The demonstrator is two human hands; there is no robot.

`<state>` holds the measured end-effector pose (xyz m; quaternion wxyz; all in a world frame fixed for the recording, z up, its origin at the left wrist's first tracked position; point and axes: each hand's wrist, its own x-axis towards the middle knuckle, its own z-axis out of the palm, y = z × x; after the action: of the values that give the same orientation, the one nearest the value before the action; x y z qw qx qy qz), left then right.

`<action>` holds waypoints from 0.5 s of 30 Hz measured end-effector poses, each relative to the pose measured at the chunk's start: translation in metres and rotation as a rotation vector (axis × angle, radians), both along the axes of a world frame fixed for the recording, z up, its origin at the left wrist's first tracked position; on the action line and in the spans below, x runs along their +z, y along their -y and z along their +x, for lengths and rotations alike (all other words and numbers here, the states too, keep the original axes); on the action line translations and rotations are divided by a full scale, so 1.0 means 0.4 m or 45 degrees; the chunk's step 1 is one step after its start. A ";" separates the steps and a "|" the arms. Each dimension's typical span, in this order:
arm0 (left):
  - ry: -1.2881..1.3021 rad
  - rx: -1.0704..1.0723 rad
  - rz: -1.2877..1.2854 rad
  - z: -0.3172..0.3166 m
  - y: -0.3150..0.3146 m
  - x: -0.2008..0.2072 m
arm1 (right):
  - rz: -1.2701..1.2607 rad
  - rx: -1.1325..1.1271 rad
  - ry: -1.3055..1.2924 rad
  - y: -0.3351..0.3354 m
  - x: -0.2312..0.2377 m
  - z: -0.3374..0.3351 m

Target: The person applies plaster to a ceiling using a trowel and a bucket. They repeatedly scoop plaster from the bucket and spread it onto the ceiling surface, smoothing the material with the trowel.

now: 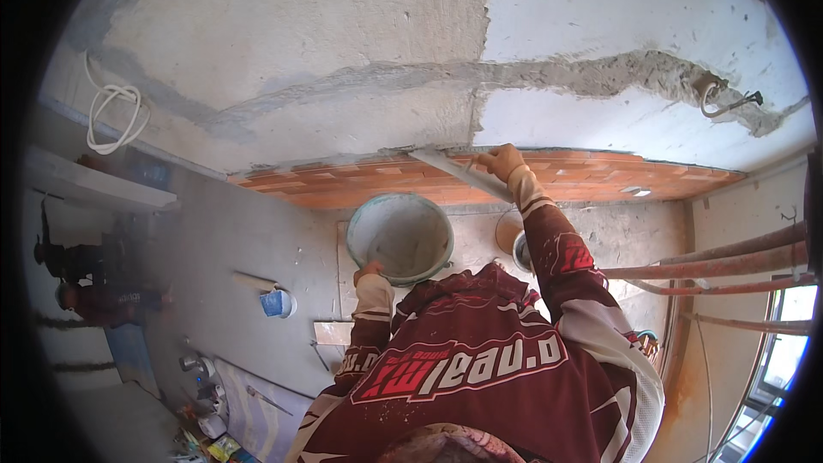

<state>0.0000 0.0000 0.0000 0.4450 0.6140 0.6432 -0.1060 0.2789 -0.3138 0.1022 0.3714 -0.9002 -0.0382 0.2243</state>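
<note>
My right hand [501, 161] is closed on a long, flat, pale plastering float [459, 173]. One end of the float meets the wall along the line where plaster gives way to bare orange brick [351, 180]. My left hand [370, 269] grips the near-left rim of a large round tub [349, 236], whose inside is coated with grey mortar. The tub is just in front of my body, close to the brick strip. Across the plastered wall [360, 17] runs a rough grey band of filled mortar [591, 77].
A coiled white cable [116, 116] hangs at the far left, and a short cable [733, 105] sticks out at right. A blue-and-white container [276, 303] stands on the floor. Reddish pipes [720, 266] cross at right. Another person [103, 300] is at far left.
</note>
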 end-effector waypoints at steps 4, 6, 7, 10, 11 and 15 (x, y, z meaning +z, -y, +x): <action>-0.012 -0.031 -0.015 0.023 0.002 0.026 | 0.046 -0.017 0.006 -0.002 0.023 0.001; -0.031 -0.049 -0.024 0.028 -0.011 0.028 | 0.077 -0.034 0.004 -0.003 0.028 0.001; -0.049 -0.043 -0.042 0.032 -0.017 0.005 | 0.088 -0.042 0.006 0.001 0.025 0.003; -0.085 -0.030 -0.045 0.040 -0.008 -0.013 | 0.081 -0.049 0.012 0.021 0.011 0.006; -0.093 -0.026 -0.037 0.044 -0.001 -0.009 | 0.072 -0.048 0.014 0.029 0.006 0.007; 0.033 0.033 -0.091 0.040 0.022 0.046 | 0.115 -0.089 -0.008 0.046 -0.005 -0.019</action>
<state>0.0161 -0.0088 0.0184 0.4764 0.5908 0.6409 -0.1152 0.2715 -0.3324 0.1002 0.4195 -0.8825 -0.0156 0.2120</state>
